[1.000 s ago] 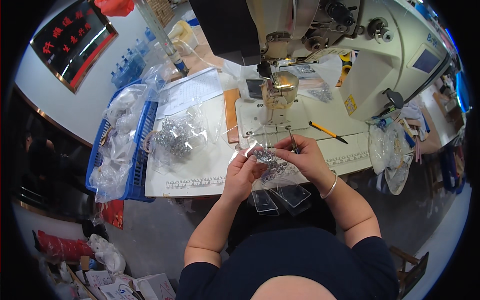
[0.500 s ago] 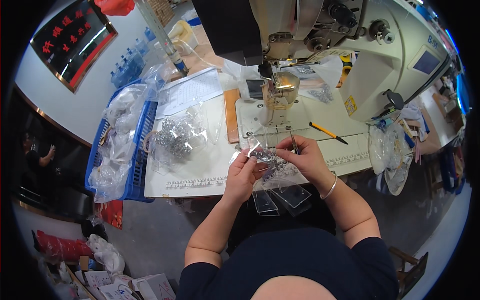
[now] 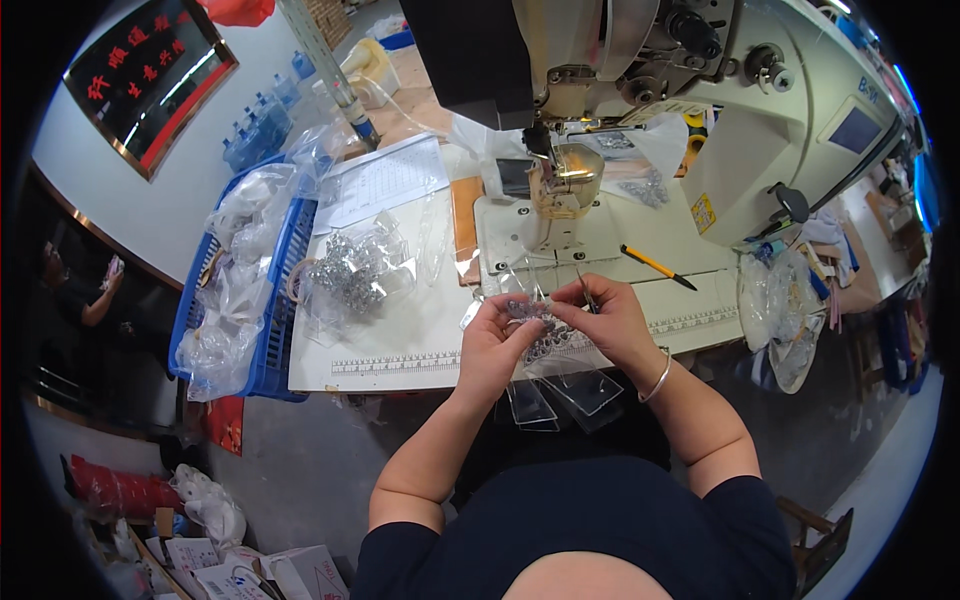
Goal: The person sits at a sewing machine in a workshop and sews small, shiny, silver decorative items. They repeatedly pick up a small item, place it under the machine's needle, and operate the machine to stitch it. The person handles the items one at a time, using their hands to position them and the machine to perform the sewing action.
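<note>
The left thumb has slid across the beaded piece [image 3: 546,342] since the earlier frame and now lies flatter over its upper part, while the right hand [image 3: 618,318] is almost where it was. Off to the left, a person [image 3: 85,295] in the dark doorway has raised a hand with something small in it.

Red characters stand on the dark framed sign [image 3: 150,85] on the wall. The paper sheets [image 3: 385,182] carry a faint printed grid, too small to read. Lettering and a small screen [image 3: 855,130] sit on the pale sewing machine [image 3: 765,185], with a yellow label [image 3: 704,214] lower down. Ruler marks run along the front of the white table [image 3: 420,378].

The beaded piece is silvery, lumpy and shiny, with clear plastic about it; flat, stiff clear panels [image 3: 533,407] with square corners hang below the table edge. A glittering heap [image 3: 348,274] of similar beads in crinkled clear bags lies on the table, beside a blue slatted plastic basket [image 3: 272,340].

The beaded piece is between the two hands, over the table's front edge. The left hand [image 3: 488,348] pinches it between thumb and fingers; the right holds a small pointed metal tool [image 3: 588,296], its fingertips at the beads. Whether those fingertips also grip the piece, I cannot tell.
</note>
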Action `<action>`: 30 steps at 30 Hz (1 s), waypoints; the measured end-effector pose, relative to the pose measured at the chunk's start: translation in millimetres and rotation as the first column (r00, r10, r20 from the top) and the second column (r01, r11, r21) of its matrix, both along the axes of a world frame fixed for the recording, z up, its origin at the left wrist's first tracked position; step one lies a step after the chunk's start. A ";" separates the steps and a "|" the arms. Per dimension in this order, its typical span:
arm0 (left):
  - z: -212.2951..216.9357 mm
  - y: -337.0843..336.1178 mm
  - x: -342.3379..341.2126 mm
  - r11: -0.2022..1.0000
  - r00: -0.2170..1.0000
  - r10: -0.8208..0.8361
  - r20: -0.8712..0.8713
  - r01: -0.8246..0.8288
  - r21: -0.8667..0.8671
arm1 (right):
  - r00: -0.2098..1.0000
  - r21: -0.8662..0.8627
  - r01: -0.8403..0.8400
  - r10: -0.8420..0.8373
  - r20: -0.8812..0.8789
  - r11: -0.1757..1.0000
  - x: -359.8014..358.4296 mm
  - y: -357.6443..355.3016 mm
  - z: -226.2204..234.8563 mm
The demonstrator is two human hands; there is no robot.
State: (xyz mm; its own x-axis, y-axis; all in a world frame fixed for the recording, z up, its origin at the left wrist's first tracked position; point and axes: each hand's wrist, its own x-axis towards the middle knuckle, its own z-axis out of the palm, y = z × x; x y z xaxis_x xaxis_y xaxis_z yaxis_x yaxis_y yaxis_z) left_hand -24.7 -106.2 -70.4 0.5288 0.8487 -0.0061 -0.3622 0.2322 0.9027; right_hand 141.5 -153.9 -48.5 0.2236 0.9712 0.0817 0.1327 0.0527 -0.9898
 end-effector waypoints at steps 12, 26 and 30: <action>3.1 -1.8 -0.3 0.998 0.995 -0.008 -0.096 0.013 0.055 | 0.999 -0.031 0.033 -0.033 0.010 0.999 -2.0 -2.2 -5.5; 53.4 43.0 -25.6 0.950 0.912 -0.196 -0.359 0.267 0.161 | 0.800 0.122 0.254 -0.279 0.531 0.959 56.5 -13.2 -25.9; 73.4 65.7 -26.9 0.824 0.697 -0.286 -0.657 0.529 0.202 | 0.453 0.236 0.265 -0.337 0.825 0.935 78.4 -20.2 -47.3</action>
State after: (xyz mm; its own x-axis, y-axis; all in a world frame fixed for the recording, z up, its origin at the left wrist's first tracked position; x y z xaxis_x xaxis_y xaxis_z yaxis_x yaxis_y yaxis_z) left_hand -51.6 -40.4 3.0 0.8147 0.5511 -0.1806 0.3070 -0.1456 0.9405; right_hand 219.9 -174.1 -95.8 0.2894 0.8418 0.4557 0.9164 -0.1061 -0.3860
